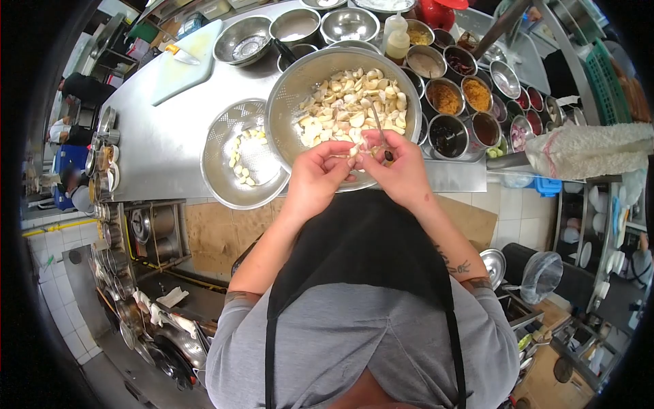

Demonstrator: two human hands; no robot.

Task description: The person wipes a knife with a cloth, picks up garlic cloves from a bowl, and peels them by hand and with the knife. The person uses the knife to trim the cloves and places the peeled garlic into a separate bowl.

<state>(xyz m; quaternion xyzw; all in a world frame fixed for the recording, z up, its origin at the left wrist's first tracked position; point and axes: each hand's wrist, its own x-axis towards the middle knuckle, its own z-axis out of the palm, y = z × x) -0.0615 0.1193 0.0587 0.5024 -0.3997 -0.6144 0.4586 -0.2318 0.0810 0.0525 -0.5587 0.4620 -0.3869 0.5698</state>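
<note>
My left hand [319, 172] is closed, pinching a garlic clove [353, 150] between thumb and fingers. Right beside it, my right hand [396, 170] is wrapped around a small knife [377, 121] whose thin blade points up and away from me; its fingertips also meet the clove. Both hands are over the near rim of a large steel colander [278, 112], which holds a heap of unpeeled garlic cloves [351, 105]. To its left, a smaller colander [212, 167] contains several pale peeled cloves [236, 155]. My fingers partly hide the clove and the knife's handle.
A cutting board [178, 78] with a yellow-handled knife [182, 54] lies at the back left of the steel table [146, 150]. Steel bowls [242, 41] line the back. Containers of sauces and seasonings [446, 99] crowd the right, near a hanging white towel [586, 151].
</note>
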